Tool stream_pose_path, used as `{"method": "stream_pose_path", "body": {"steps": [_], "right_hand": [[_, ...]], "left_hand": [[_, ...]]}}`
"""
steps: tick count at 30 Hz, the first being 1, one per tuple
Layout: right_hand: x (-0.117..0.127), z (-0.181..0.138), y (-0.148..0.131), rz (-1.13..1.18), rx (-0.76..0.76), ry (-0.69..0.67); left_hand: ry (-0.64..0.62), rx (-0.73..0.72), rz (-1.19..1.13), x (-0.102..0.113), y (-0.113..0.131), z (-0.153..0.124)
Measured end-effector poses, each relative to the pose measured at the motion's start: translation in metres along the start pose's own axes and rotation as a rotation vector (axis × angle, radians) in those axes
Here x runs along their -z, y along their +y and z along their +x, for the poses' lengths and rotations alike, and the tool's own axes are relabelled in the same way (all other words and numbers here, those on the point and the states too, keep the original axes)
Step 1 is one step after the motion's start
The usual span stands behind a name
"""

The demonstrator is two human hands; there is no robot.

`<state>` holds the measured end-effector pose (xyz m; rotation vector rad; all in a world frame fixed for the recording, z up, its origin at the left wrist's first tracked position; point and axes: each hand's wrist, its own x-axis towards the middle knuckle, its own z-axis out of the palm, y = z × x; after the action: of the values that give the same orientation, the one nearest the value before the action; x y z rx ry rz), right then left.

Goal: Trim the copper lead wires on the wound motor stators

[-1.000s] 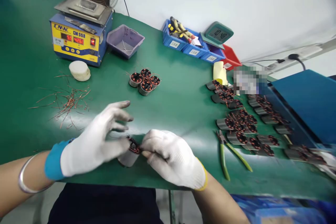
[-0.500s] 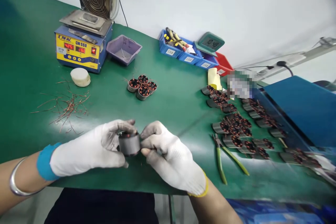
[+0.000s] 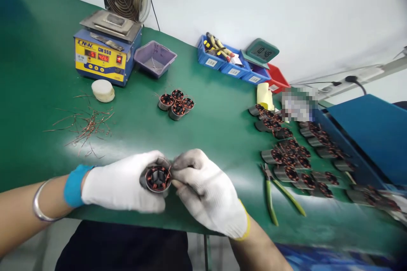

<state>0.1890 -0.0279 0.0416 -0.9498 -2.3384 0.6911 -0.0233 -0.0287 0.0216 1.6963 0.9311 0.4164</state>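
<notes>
Wrapped around a motor stator (image 3: 158,178) is my left hand (image 3: 127,184), in a white glove with a blue wrist band. The stator's wound face, with copper coils and a dark core, is tilted up toward me. On its right side, my right hand (image 3: 205,190), gloved in white with a yellow cuff, pinches a copper wire (image 3: 169,170) at the stator's rim. The wire's end is hidden between the fingertips. Both hands are just above the front of the green table (image 3: 216,131).
Several stators (image 3: 177,104) stand grouped ahead, and many more (image 3: 289,152) are at right beside green-handled pliers (image 3: 282,194). Wire scraps (image 3: 90,127) lie at left near a solder pot (image 3: 106,57), a round white pad (image 3: 103,90) and a purple tray (image 3: 155,59). Blue bins (image 3: 233,67) line the wall.
My left hand has turned the stator so its wound face now points up at me instead of its metal side. My right fingers stay pinched at its right edge.
</notes>
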Motion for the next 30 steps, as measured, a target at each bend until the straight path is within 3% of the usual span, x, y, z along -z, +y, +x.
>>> {"method": "stream_pose_path", "body": {"steps": [2,6,9,11,13,16,18,21,23,25,29,30], "right_hand": [[-0.01,0.001,0.004,0.032,-0.118,-0.009],[-0.033,0.005,0.021,0.546,-0.455,-0.059],[-0.038,0.003,0.038,0.678,-0.515,0.04],[-0.034,0.003,0.043,0.612,-0.487,0.231],[-0.028,0.003,0.041,0.399,-0.381,0.365],[-0.027,0.007,0.025,0.056,-0.128,0.309],[-0.03,0.009,0.017,-0.016,-0.01,0.255],[-0.032,0.009,0.018,0.081,-0.122,0.281],[-0.029,0.008,0.025,0.147,-0.305,0.202],[-0.023,0.006,0.032,0.113,-0.396,0.115],[-0.012,0.0,0.031,-0.073,-0.228,0.299],[-0.011,-0.002,0.027,-0.063,-0.157,0.274]], "left_hand": [[0.102,-0.037,0.185,0.0,-0.006,0.005],[0.404,-0.324,0.707,-0.004,-0.023,0.005],[0.444,-0.229,0.658,-0.004,-0.029,0.004],[0.447,-0.117,0.578,-0.002,-0.03,0.005],[0.459,-0.087,0.551,-0.002,-0.028,0.006],[0.438,-0.093,0.555,-0.003,-0.023,0.007],[0.454,-0.026,0.501,-0.003,-0.019,0.007],[0.498,0.106,0.354,-0.002,-0.015,0.007],[0.491,0.117,0.343,-0.002,-0.015,0.01],[0.478,0.105,0.451,-0.003,-0.017,0.014],[0.408,0.167,0.619,-0.005,-0.019,0.017],[0.389,0.179,0.6,-0.005,-0.018,0.015]]}}
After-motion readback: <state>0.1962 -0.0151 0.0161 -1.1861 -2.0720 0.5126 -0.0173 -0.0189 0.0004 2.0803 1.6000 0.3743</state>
